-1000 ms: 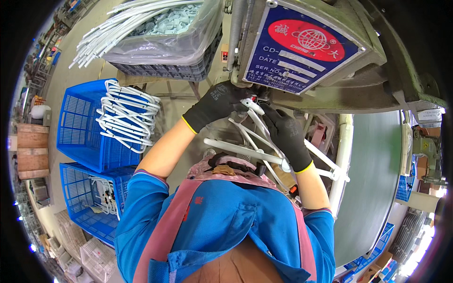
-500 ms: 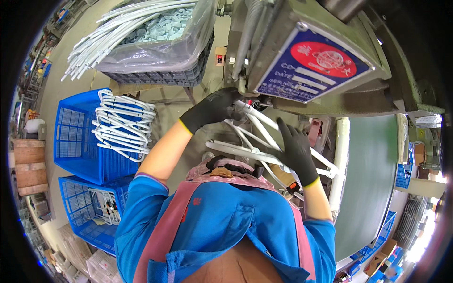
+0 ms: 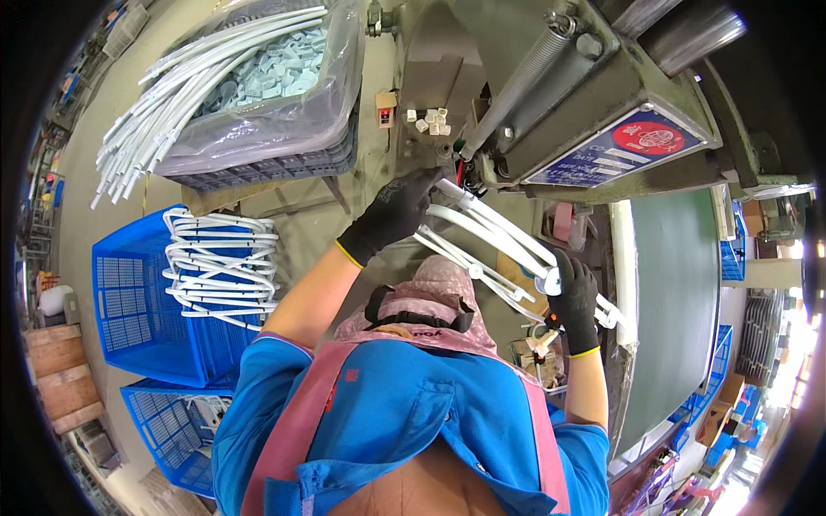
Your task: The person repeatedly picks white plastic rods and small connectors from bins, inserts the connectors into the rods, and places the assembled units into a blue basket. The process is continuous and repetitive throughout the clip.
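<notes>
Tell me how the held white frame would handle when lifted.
The white tubular frame looks stiff, spanning left hand to right hand without obvious droop. Its round joints might let sections swing. Its smooth surface could be slippery.

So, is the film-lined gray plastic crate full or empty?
Not empty: small pale pieces lie in the crate, long white tubes across them; depth hidden.
</notes>
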Demonstrator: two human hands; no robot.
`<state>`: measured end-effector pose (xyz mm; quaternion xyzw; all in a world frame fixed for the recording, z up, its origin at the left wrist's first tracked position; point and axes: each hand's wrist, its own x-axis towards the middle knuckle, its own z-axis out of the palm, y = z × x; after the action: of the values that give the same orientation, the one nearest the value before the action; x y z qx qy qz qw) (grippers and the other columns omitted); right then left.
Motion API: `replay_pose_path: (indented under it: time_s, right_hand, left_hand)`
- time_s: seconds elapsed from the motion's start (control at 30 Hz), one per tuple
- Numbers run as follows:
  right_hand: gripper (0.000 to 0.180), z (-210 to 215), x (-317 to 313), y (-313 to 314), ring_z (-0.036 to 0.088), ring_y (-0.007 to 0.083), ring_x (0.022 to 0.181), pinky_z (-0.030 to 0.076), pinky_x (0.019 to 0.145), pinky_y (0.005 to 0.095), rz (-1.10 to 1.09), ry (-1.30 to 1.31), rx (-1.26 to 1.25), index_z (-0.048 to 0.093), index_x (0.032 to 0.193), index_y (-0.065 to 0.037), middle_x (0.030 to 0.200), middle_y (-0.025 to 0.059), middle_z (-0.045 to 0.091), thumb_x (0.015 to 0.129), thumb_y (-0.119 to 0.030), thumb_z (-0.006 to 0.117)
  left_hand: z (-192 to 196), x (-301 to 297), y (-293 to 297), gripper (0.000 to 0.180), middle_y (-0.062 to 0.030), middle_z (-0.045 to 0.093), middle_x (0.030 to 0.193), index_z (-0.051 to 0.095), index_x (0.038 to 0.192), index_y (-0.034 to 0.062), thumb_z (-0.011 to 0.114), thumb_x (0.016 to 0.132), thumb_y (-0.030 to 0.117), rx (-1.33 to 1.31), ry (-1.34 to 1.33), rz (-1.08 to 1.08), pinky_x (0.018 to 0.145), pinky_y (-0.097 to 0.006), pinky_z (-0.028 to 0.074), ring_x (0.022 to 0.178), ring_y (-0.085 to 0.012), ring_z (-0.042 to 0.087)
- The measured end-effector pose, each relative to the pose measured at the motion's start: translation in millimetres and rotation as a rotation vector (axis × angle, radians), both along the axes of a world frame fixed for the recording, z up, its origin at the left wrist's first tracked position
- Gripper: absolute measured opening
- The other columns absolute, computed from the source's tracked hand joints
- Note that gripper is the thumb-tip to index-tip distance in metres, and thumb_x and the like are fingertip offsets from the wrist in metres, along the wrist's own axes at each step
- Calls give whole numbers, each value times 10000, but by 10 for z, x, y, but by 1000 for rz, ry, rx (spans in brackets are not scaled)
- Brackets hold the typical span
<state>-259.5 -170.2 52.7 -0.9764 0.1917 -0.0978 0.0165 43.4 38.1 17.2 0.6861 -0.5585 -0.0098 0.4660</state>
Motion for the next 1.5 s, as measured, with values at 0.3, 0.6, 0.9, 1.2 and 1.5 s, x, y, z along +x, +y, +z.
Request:
replay_pose_path:
  time_s: [0.3,0.6,0.9,1.2,1.5]
  right_hand:
    - [501,45,13,-17,588,347,859,475,719,454,50,-49,60,561,1186,-100,923,121,599,700,-135,676]
    - [516,151,12,-14,590,344,873,479,735,450,35,6,49,554,1186,-86,942,126,602,692,-145,690]
    - [604,420,109,250,554,245,819,447,735,376,308,105,-76,532,1282,-142,872,56,560,684,-108,612]
    - [376,859,497,-160,551,150,798,457,692,297,765,53,-341,592,1133,-196,831,-6,528,758,-207,561]
    - [479,2001,-1202,-1837,551,226,863,485,763,372,287,-177,-941,605,1204,-270,961,55,548,750,-120,596]
  left_hand:
    - [-13,45,2,483,-237,559,1235,469,1317,-15,509,835,-7,131,222,-89,971,-422,436,1134,-388,542]
    - [167,-6,-39,464,-207,598,1194,525,1255,6,483,799,-69,192,132,-10,940,-407,476,1080,-358,594]
    - [616,-55,747,687,-178,551,1286,484,1336,59,752,739,267,511,136,-423,984,-396,425,1182,-325,537]
    - [367,-1122,817,544,-193,635,1102,506,1295,64,672,805,235,685,320,-365,850,-386,491,985,-350,628]
    - [1264,-2139,-1423,677,-157,511,1280,469,1328,43,673,696,171,-104,-510,19,960,-490,389,1145,-340,506]
